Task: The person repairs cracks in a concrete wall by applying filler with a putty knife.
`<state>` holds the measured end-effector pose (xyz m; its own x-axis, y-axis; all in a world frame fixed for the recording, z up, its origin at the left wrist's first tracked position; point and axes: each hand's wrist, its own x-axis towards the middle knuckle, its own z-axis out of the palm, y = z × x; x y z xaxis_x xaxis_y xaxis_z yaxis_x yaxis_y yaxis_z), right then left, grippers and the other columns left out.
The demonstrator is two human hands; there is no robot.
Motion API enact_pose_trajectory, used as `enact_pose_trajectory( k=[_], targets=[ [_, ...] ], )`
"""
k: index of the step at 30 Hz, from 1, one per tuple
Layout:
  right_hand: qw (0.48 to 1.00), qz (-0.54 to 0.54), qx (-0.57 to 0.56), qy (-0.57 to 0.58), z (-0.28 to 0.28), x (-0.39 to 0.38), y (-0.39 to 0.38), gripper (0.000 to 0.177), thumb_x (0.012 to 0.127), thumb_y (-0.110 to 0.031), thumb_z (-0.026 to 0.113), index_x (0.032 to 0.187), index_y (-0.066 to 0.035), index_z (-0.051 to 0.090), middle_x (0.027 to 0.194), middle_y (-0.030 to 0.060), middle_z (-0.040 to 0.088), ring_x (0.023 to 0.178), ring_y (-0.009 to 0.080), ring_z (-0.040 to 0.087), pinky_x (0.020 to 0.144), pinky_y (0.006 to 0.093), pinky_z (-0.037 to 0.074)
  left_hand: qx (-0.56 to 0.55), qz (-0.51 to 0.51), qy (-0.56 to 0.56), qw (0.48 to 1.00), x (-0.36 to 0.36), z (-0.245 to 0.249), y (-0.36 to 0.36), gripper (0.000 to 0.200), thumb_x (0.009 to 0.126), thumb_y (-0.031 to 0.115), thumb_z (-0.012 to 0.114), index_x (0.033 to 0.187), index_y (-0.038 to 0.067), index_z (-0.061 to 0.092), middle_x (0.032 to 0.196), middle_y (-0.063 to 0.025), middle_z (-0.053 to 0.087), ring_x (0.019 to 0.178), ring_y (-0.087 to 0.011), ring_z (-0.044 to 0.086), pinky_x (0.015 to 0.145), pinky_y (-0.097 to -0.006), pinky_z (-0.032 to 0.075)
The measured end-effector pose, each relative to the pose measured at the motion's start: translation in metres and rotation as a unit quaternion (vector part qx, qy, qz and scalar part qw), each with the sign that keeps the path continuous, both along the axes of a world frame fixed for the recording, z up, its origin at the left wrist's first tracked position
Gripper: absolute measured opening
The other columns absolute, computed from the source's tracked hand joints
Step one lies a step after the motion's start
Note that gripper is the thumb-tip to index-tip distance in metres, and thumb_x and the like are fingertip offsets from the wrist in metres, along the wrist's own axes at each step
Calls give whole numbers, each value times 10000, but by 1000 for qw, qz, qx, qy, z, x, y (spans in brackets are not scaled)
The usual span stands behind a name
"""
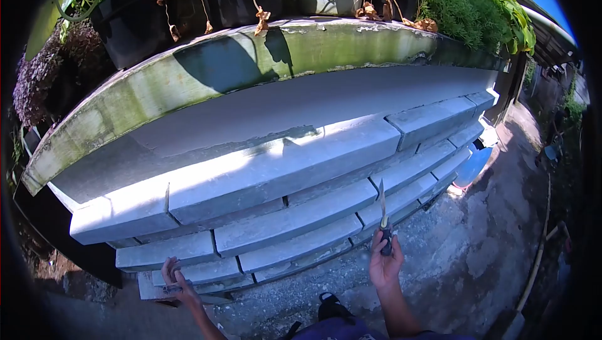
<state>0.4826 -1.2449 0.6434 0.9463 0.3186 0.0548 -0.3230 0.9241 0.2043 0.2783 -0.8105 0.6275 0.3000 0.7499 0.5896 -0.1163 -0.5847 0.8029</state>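
Observation:
My right hand (387,266) is closed around the dark handle of a knife-like tool (383,205). Its narrow, pointed blade stands upright in front of the stacked pale grey blocks (301,221). At the lower left, my left hand (177,282) is raised beside the end of the lower courses, fingers partly spread and smeared grey. The blocks lie in stepped, staggered rows with dark vertical gaps between them. Sunlight falls across the top row (276,161).
Above the blocks runs a mossy concrete ledge (144,89) bearing dark plant pots (141,17) and leafy plants (461,10). A blue container (471,167) stands past the right end. Rough concrete ground (445,265) lies below, with a long thin pole (538,258) at the right.

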Motion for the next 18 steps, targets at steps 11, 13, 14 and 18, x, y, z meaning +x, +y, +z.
enact_pose_trajectory(
  k=[11,13,14,18],
  targets=[
    [583,-375,-619,-368,125,46,89,387,967,-27,506,1341,74,529,1388,264,464,1282,343,542,996,422,508,390,137,131,901,121,104,-24,390,929,219,527,1282,63,588,1455,-154,501,1372,-366,428,1145,-516,243],
    [506,-373,-674,-388,133,45,107,389,956,-21,508,1331,78,536,1417,281,424,1272,369,540,978,445,503,412,160,138,886,134,101,-18,388,923,246,515,1261,79,608,1405,-139,551,1347,-356,458,1152,-514,214],
    [466,-371,-699,-396,135,45,114,390,950,-19,510,1326,80,539,1431,290,404,1266,382,539,969,456,501,425,171,141,878,141,98,-12,388,920,259,510,1251,88,617,1380,-132,576,1334,-351,473,1156,-513,199],
    [406,-352,-706,-462,136,49,136,355,924,-31,554,1256,95,567,1428,309,405,1185,446,557,950,477,501,448,190,50,872,156,76,16,408,920,336,450,1184,98,649,1244,-110,662,1230,-323,556,1123,-486,238]
  ],
)
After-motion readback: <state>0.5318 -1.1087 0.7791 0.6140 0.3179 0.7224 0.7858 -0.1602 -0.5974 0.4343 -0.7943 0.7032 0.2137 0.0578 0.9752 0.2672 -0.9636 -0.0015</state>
